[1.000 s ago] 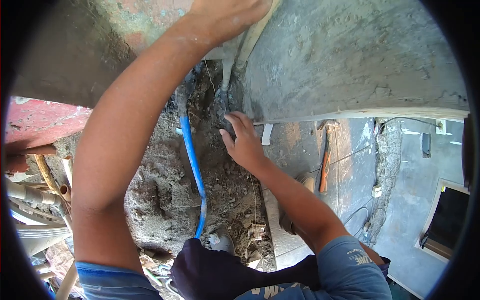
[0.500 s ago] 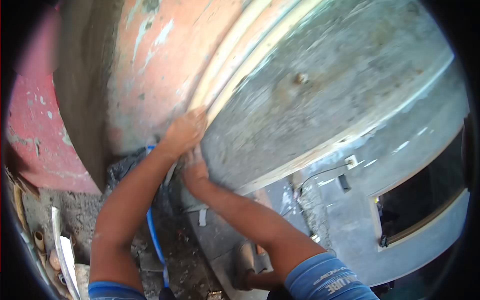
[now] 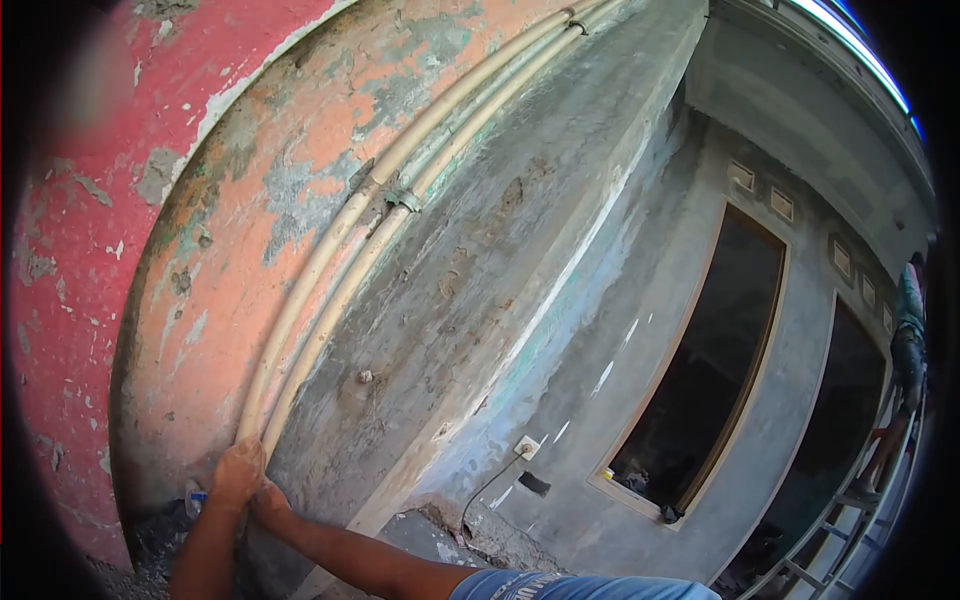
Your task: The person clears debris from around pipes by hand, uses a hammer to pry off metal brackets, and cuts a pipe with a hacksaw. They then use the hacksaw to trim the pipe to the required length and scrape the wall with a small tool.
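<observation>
Two cream-coloured pipes run side by side up the wall, a left pipe and a right pipe. At their lower end, my left hand is closed around the left pipe. Just below and against it is my right hand, its fingers curled at the pipe and partly hidden. A clamp fastens the right pipe higher up, and another clamp sits near the top. Both pipes' bottom ends are hidden behind my hands.
Peeling orange wall lies left of the pipes, and a grey plastered pillar lies right. A wall socket with a cable is beyond, beside a dark window. At far right, a person stands on a ladder.
The view has tilted upward, so my hands sit lower and further left in it. The upper pipes, clamps, ladder and person now show. My hands stay at the pipes' lower end.
</observation>
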